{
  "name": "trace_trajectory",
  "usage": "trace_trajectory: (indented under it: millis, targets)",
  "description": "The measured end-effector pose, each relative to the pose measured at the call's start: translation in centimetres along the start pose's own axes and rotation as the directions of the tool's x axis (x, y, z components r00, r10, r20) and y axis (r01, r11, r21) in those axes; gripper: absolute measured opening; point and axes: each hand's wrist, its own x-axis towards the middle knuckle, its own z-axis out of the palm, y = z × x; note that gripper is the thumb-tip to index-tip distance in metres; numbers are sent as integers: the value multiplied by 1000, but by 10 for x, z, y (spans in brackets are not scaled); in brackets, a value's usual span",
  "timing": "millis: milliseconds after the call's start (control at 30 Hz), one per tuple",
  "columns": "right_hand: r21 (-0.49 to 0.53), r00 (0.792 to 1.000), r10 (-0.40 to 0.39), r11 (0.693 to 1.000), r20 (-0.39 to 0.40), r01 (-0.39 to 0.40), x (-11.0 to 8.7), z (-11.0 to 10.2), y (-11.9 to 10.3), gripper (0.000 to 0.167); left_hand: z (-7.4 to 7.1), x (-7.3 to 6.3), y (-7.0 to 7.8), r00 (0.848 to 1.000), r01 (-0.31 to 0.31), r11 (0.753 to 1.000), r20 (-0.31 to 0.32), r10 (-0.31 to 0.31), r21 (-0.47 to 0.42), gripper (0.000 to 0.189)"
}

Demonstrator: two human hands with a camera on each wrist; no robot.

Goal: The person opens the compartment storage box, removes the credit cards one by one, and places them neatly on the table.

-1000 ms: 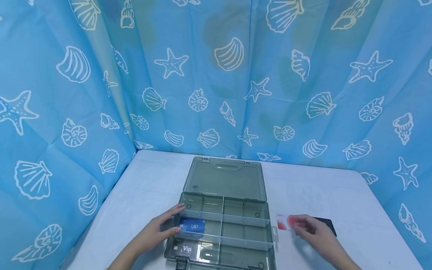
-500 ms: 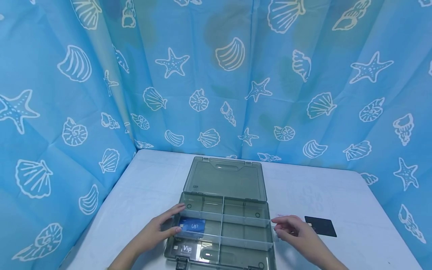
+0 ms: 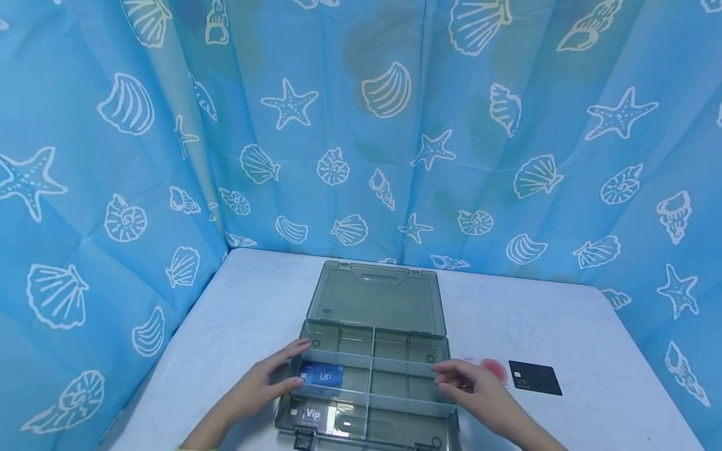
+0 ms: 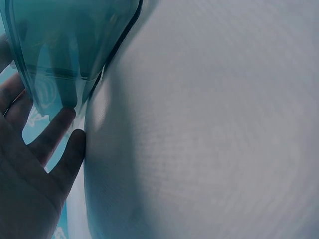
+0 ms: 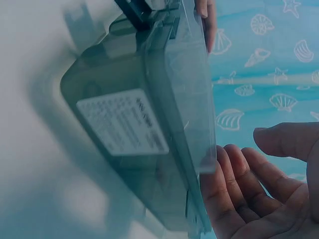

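A smoky grey, see-through compartment box (image 3: 408,388) lies open at the front, its lid (image 3: 378,297) laid back behind it. My left hand (image 3: 262,379) rests with spread fingers against the box's left side, seen from below in the left wrist view. Beneath its thumb and forefinger, a blue VIP card (image 3: 327,377) lies in the left middle compartment. A dark Vip card (image 3: 312,413) is in the left front one. My right hand (image 3: 479,394) is over the box's right rim, fingers loosely bent; in the right wrist view no card shows in it, and fingertips are at a clear plastic edge (image 5: 199,109).
On the white table (image 3: 598,338), right of the box, lie a white card with red circles (image 3: 493,368), partly behind my right hand, and a black VIP card (image 3: 536,378). A blue shell-print curtain (image 3: 338,125) closes off the back and sides.
My right hand has moved left from the red-and-white card to over the box's right compartments, uncovering the black card. My left hand has stayed at the box's left side.
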Motion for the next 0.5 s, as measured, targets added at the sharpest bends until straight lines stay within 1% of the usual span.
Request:
trace_trajectory:
  millis: [267, 500]
  targets:
    - [8, 1000, -9, 1000, 26, 9, 8, 9, -6, 37, 0, -1, 0, 1000, -3, 1000, -1, 3, -5, 66]
    - [20, 996, -37, 999, 80, 36, 17, 17, -9, 40, 1, -1, 0, 1000, -8, 1000, -6, 8, 5, 65]
